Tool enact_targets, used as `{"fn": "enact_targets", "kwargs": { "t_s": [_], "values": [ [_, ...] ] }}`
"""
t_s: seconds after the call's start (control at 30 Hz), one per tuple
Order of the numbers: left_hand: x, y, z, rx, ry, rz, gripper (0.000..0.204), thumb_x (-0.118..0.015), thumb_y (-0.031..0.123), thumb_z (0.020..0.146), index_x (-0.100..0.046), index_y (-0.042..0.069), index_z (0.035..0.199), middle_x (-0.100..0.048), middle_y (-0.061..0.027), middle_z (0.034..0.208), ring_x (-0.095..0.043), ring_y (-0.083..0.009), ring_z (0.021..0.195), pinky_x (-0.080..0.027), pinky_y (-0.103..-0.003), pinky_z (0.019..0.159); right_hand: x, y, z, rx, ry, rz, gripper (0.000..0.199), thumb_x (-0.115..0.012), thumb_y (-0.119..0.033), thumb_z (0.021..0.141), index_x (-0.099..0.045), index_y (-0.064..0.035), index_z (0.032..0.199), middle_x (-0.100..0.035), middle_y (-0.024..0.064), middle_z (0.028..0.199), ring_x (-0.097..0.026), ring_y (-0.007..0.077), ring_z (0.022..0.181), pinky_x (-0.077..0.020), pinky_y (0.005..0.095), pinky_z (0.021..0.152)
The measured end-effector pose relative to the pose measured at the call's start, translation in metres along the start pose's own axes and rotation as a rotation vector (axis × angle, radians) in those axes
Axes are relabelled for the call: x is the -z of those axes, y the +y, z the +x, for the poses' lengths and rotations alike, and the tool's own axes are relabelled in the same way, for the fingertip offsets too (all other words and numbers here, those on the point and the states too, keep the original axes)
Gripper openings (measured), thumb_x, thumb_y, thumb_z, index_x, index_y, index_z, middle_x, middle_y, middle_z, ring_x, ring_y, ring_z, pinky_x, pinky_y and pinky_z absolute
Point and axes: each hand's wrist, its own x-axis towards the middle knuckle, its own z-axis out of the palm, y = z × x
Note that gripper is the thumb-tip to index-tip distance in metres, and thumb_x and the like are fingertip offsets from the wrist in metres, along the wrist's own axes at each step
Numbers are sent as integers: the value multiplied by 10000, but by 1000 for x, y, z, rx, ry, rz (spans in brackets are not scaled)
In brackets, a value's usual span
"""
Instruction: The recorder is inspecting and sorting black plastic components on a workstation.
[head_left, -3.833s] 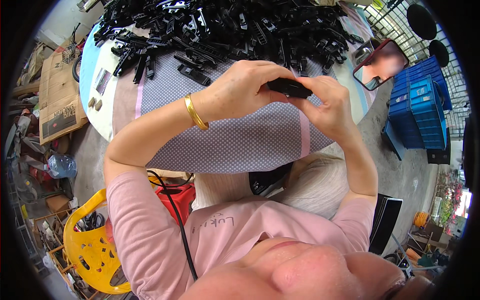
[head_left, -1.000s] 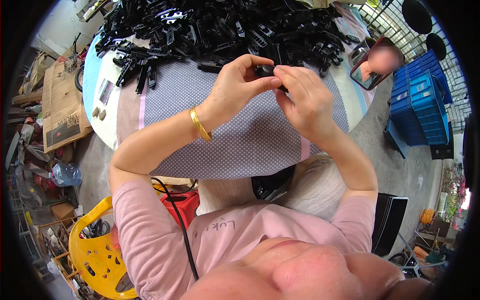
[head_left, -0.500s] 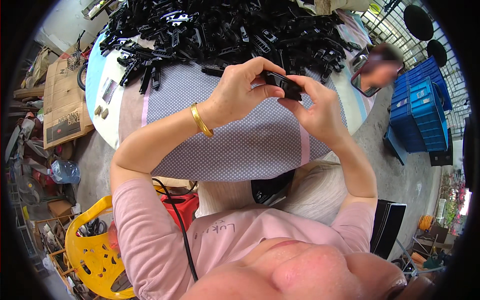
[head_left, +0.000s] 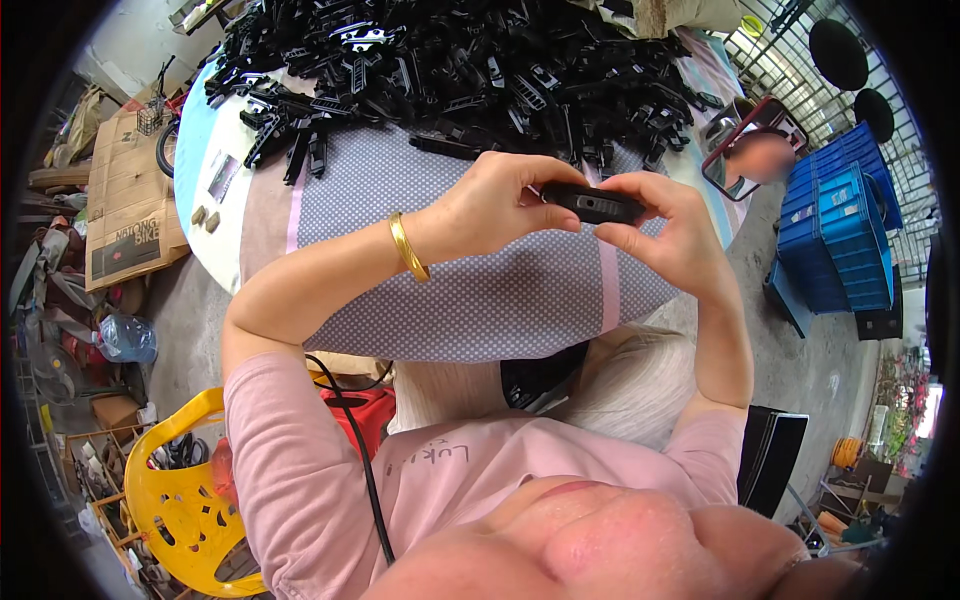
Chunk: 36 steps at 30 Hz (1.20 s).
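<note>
A small, oblong black plastic part (head_left: pixel 598 205) is held level above the table's near half, one end in each hand. My left hand (head_left: pixel 500 205), with a gold bangle at the wrist, pinches its left end between thumb and fingers. My right hand (head_left: pixel 672 228) grips the right end the same way. A small hole and some ridges show on the side facing me. Beyond my hands, a large heap of similar black plastic parts (head_left: pixel 440 75) covers the far half of the table. One longer black piece (head_left: pixel 445 147) lies at the heap's near edge.
The round table has a dotted grey cloth (head_left: pixel 450 300) with coloured stripes. A phone (head_left: pixel 750 150) stands at its right edge, near blue crates (head_left: pixel 840 225). Two small brown lumps (head_left: pixel 206 219) lie at left. A yellow plastic chair (head_left: pixel 185 510) is at lower left, a cardboard sheet (head_left: pixel 130 205) beyond it.
Both hands have come slightly nearer to me and to the right with the black part. The part has been turned from a slant to nearly level, showing its holed side.
</note>
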Motion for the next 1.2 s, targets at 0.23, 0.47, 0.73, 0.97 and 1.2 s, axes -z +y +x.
{"fn": "enact_targets", "kwargs": {
  "t_s": [0.23, 0.47, 0.73, 0.97, 1.2],
  "values": [
    [1, 0, 2, -158, 50, 37, 411, -728, 31, 742, -597, -5, 1130, -664, -112, 990, -649, -147, 875, -545, -269, 776, -6, 7, 1, 24, 71, -19, 340, -749, -102, 722, -623, 20, 1013, -632, 70, 892, -591, 113, 754, -474, 229, 649],
    [-2, -2, 0, -219, 128, 183, 412, -765, 47, 685, -623, 5, 1070, -668, -113, 942, -662, -179, 839, -547, -273, 735, -9, 11, 1, 107, 100, -70, 337, -769, -119, 709, -637, 21, 984, -645, 80, 862, -600, 132, 746, -472, 239, 641],
    [-5, -5, -3, -367, 139, 279, 373, -769, 86, 673, -636, 22, 1015, -658, -114, 843, -651, -201, 731, -521, -274, 635, -5, 4, -2, 131, 65, -140, 313, -769, -115, 689, -649, 26, 941, -653, 98, 800, -618, 184, 723, -475, 268, 657],
    [16, 3, 2, -342, -144, 289, 451, -778, 298, 676, -636, 33, 1013, -637, -75, 899, -610, -185, 763, -511, -282, 621, 20, -7, -17, 134, -226, -139, 319, -768, -120, 643, -650, 4, 913, -638, 119, 765, -613, 246, 677, -464, 309, 612],
    [86, -32, 15, -30, 344, 886, 295, -681, 159, 775, -623, -1, 1016, -597, -98, 951, -590, -242, 807, -498, -321, 747, 23, -19, -47, 173, -649, -251, 233, -707, -180, 670, -653, -40, 848, -642, 118, 763, -620, 309, 733, -484, 385, 632]
  ]
}}
